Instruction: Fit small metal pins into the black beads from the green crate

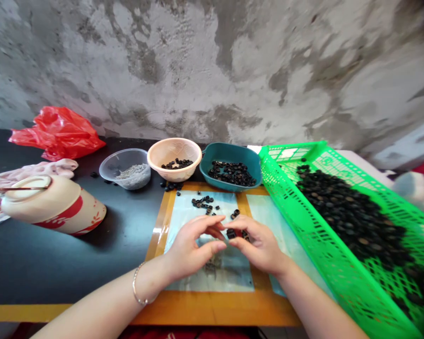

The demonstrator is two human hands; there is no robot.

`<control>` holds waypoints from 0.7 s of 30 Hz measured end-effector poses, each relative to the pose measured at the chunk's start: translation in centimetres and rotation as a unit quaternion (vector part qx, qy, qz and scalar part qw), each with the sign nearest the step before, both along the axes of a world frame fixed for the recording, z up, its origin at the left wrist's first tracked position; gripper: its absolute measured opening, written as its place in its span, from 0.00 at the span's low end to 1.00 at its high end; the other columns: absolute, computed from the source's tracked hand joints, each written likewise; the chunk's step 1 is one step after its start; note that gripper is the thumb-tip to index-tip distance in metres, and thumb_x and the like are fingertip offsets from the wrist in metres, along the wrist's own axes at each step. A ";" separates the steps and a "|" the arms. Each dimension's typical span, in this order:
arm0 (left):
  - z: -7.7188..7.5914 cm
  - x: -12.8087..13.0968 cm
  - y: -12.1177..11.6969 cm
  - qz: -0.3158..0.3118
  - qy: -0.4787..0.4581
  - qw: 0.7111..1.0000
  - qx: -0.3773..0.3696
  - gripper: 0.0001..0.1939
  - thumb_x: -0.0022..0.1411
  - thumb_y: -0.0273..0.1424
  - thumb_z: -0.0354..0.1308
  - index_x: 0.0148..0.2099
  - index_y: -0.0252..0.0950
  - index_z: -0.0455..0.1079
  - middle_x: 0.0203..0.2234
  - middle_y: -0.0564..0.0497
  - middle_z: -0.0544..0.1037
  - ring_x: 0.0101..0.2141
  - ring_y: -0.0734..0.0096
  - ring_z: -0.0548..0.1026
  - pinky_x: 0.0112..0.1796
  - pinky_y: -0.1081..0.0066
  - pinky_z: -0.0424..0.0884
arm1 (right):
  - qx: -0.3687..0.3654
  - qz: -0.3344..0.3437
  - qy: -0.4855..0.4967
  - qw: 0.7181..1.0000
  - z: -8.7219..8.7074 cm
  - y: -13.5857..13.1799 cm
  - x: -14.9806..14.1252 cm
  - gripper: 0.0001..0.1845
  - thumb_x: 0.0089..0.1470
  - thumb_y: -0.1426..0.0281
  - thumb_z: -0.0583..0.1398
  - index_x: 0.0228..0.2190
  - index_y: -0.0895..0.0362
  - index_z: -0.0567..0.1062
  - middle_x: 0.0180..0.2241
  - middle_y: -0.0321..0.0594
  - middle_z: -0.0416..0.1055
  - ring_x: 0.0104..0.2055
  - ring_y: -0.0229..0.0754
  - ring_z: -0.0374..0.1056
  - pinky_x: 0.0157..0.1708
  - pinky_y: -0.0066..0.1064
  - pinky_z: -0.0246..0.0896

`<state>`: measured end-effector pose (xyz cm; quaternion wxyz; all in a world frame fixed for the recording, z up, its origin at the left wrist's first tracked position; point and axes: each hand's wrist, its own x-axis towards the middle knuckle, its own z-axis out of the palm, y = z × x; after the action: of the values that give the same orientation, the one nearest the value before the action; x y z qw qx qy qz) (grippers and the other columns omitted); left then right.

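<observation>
My left hand and my right hand meet fingertip to fingertip over a pale mat on the table. The right hand pinches a small black ring between thumb and fingers. The left hand's fingers are curled in a pinch right beside it; what they hold is hidden. Several loose black rings lie on the mat just beyond my hands.
A green slotted basket full of black rings slants along the right. At the back stand a teal dish, a beige bowl and a clear bowl. A white-and-red jar and red bag are left.
</observation>
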<state>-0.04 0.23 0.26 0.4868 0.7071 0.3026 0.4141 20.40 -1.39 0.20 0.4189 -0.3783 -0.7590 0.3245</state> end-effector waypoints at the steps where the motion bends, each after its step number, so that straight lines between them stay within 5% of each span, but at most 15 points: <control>1: 0.0 -0.3 0.4 0.015 0.003 1.000 -0.002 0.21 0.60 0.30 0.61 0.55 0.35 0.68 0.41 0.44 0.76 0.37 0.67 0.78 0.42 0.65 0.75 | -0.017 -0.016 0.021 1.000 0.0 0.1 0.3 0.12 0.60 0.66 0.60 0.45 0.52 0.75 0.33 0.40 0.73 0.34 0.42 0.68 0.34 0.34 0.62; 3: 0.0 -0.9 1.5 0.070 0.037 0.997 0.002 0.15 0.61 0.31 0.59 0.51 0.35 0.72 0.40 0.45 0.77 0.38 0.67 0.78 0.42 0.66 0.75 | -0.035 -0.081 0.134 0.987 0.5 0.6 1.6 0.12 0.60 0.62 0.59 0.45 0.50 0.75 0.30 0.38 0.71 0.31 0.42 0.67 0.32 0.34 0.62; 6: -0.2 -1.9 3.5 0.170 0.124 0.977 0.023 0.11 0.62 0.32 0.57 0.45 0.35 0.74 0.38 0.46 0.78 0.37 0.66 0.76 0.40 0.67 0.73 | -0.038 -0.199 0.388 0.899 1.9 1.7 4.6 0.22 0.61 0.50 0.52 0.44 0.51 0.75 0.23 0.35 0.63 0.24 0.39 0.61 0.24 0.31 0.58; 9: -0.9 -2.7 5.0 0.182 0.224 0.957 0.042 0.11 0.62 0.33 0.56 0.45 0.35 0.74 0.34 0.48 0.78 0.33 0.67 0.75 0.36 0.68 0.72 | -0.074 -0.228 0.479 0.845 3.0 2.8 6.7 0.33 0.57 0.42 0.50 0.42 0.57 0.76 0.23 0.37 0.63 0.21 0.38 0.56 0.17 0.29 0.51; 12: -1.6 -3.0 5.3 0.127 0.320 0.937 0.063 0.11 0.61 0.34 0.57 0.44 0.36 0.74 0.36 0.47 0.77 0.35 0.65 0.74 0.36 0.67 0.71 | -0.144 -0.196 0.339 0.909 2.3 2.7 5.5 0.20 0.56 0.52 0.59 0.38 0.54 0.77 0.22 0.34 0.65 0.20 0.36 0.57 0.18 0.27 0.51; 15: -1.9 -2.9 4.9 0.070 0.370 0.922 0.094 0.11 0.60 0.33 0.60 0.45 0.36 0.74 0.38 0.46 0.76 0.39 0.61 0.74 0.41 0.64 0.70 | -0.119 -0.092 0.005 0.989 0.6 1.7 2.0 0.04 0.56 0.67 0.63 0.33 0.54 0.77 0.30 0.38 0.72 0.31 0.41 0.66 0.31 0.32 0.60; 18: -2.0 -2.6 4.5 0.048 0.370 0.920 0.121 0.13 0.59 0.31 0.61 0.47 0.37 0.72 0.39 0.46 0.75 0.43 0.59 0.73 0.45 0.61 0.69 | -0.010 0.007 -0.223 0.975 -1.0 0.8 -0.8 0.03 0.56 0.74 0.62 0.33 0.55 0.77 0.33 0.41 0.71 0.39 0.46 0.65 0.41 0.38 0.61; 21: -2.1 -2.5 4.4 0.038 0.358 0.923 0.137 0.11 0.60 0.29 0.60 0.46 0.38 0.72 0.40 0.47 0.74 0.44 0.60 0.72 0.45 0.62 0.69 | 0.037 0.019 -0.331 0.943 -2.0 0.6 -1.9 0.02 0.57 0.75 0.62 0.32 0.57 0.75 0.31 0.42 0.70 0.38 0.47 0.63 0.39 0.38 0.61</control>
<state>-2.49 4.68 -1.85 0.2282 0.8561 0.4233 0.1893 18.53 -0.83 -1.78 0.1514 -0.4342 -0.8734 0.1606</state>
